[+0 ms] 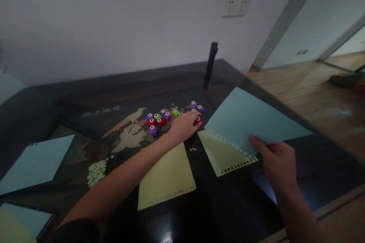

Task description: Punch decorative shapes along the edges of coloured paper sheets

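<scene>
My left hand (186, 124) reaches across the dark table, its fingers and thumb closed around a small red craft punch (198, 120) with a white, eye-like top. Beside and behind the hand sit several similar punches in purple, green and red, such as a purple punch (153, 130). My right hand (278, 161) pinches a light blue paper sheet (253, 117) by its near edge, thumb on top. A row of punched holes runs along the sheet's lower left edge. It is raised and tilted over a yellow sheet (215, 152), which has its own row of holes.
Another yellow sheet (168, 174) with edge holes lies under my left forearm. Paper bits (96, 172) are heaped on the left, near a blue sheet (42, 161). More paper (25, 220) lies at the front left. A black upright post (210, 66) stands at the back.
</scene>
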The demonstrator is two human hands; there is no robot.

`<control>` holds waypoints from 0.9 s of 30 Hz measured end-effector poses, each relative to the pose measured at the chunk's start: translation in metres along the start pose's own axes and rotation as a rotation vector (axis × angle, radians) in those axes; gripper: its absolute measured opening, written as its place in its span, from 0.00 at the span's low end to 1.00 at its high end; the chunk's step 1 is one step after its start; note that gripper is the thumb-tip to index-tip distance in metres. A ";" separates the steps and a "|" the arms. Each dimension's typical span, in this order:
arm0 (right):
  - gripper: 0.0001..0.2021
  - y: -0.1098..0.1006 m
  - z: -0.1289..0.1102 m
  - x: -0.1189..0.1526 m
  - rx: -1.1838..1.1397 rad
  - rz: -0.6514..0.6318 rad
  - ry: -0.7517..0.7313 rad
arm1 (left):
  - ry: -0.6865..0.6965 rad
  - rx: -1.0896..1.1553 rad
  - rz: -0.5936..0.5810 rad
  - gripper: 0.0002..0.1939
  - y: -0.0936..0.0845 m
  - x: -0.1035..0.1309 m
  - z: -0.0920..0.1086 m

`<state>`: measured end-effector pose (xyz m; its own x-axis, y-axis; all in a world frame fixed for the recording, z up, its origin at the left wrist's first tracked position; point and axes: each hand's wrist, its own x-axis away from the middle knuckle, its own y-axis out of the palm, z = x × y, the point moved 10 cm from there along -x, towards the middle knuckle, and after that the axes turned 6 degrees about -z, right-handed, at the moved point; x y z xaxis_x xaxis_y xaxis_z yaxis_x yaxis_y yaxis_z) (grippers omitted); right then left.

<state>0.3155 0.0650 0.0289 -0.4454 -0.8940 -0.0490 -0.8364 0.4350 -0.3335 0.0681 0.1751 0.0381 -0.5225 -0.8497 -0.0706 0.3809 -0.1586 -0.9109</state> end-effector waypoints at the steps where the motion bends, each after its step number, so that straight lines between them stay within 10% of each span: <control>1: 0.11 0.001 0.000 0.000 -0.006 -0.006 0.014 | -0.012 -0.050 -0.012 0.15 0.003 -0.006 0.001; 17: 0.12 0.003 -0.001 -0.001 0.029 -0.029 -0.019 | 0.070 -0.199 0.008 0.12 0.026 -0.038 0.005; 27: 0.10 0.009 -0.004 0.000 0.048 -0.059 -0.048 | 0.014 -0.383 0.085 0.09 -0.001 -0.002 -0.022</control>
<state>0.3070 0.0692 0.0300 -0.3792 -0.9224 -0.0728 -0.8439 0.3771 -0.3816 0.0518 0.1882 0.0298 -0.5130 -0.8443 -0.1552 0.1123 0.1133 -0.9872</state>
